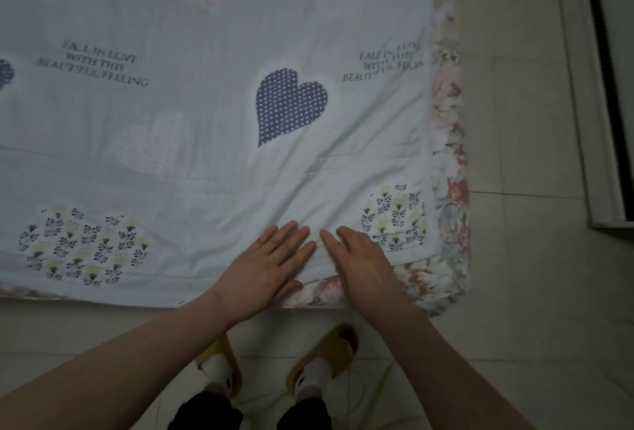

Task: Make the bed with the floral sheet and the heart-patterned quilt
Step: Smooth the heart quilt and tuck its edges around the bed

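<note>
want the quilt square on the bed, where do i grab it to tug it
Pinch the quilt at its near right corner, coming in diagonally from outside. The floral sheet shows past both hems, so that edge is free; the left hand and right hand rest flat just left of it.

The quilt lies flat across the bed, an open surface stretching left and far. The floral sheet edges it low on the right. Beyond runs open tiled floor, bounded far right by a white frame. By the bed's near edge, two slippers stand on the floor.
</note>
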